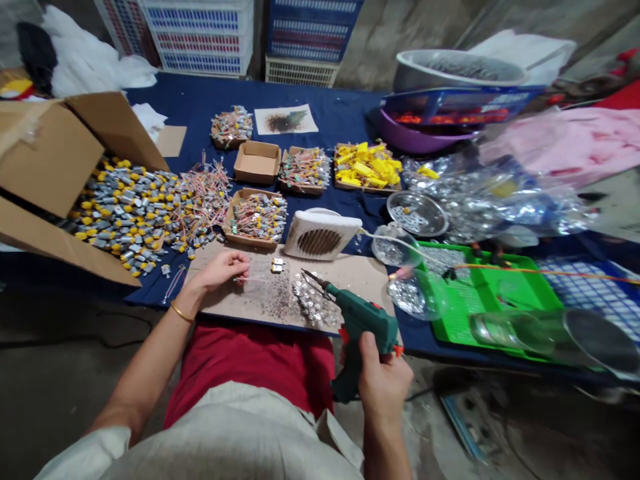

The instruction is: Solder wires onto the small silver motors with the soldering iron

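Note:
My left hand (223,271) is over the left part of a cardboard sheet (210,300), its fingers pinched on thin reddish wires (255,279). Just right of it, two small motors (277,265) with yellow ends lie side by side on the sheet. In my right hand (384,380) is a green soldering gun (367,323) with red parts, its dark tip pointing up and left, near the motors but apart from them. Below the tip sits a heap of shiny metal pieces (315,300), with dark crumbs scattered to its left. A white vented fan box (324,235) stands behind the sheet.
At left, motors (125,213) spill from a big cardboard box (45,153). Small cartons behind hold wired motors (257,217) and yellow parts (367,165). To the right are a metal bowl (419,212), clear dishes, a green tray (520,283) and a toppled clear container (540,330).

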Tool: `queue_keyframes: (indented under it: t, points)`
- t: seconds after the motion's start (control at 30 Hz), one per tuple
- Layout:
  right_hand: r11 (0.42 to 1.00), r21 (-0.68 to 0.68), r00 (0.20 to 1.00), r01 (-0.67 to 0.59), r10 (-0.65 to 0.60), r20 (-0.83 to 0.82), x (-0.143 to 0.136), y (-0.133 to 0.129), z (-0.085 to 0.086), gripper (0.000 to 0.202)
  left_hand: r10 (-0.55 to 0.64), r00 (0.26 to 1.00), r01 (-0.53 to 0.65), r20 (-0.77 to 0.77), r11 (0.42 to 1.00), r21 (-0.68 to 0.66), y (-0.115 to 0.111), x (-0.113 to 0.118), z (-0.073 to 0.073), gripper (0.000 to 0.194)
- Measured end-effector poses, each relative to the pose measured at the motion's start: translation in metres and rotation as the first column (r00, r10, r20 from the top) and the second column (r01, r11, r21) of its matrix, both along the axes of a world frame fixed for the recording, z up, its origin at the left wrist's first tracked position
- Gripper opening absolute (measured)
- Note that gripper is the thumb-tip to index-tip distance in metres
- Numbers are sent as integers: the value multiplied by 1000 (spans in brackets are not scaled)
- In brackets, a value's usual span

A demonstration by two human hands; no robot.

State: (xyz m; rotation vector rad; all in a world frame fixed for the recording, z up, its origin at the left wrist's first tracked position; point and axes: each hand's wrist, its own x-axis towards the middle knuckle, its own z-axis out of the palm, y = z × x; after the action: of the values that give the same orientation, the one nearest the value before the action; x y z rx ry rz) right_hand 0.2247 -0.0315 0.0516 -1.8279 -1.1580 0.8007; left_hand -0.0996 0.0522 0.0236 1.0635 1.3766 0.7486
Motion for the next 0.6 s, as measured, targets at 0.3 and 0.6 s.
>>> queue_keyframes:
  t: [0.3,0.6]
  points:
    - [997,-57,984,-57,66,167,10,-34,7,63,-399,830,441,-391,897,22,-2,89,-21,14]
    - [979,-51,949,-199,205,239,10,-38,4,56,-275,752,385,-599,921,61,-21,102,-25,20]
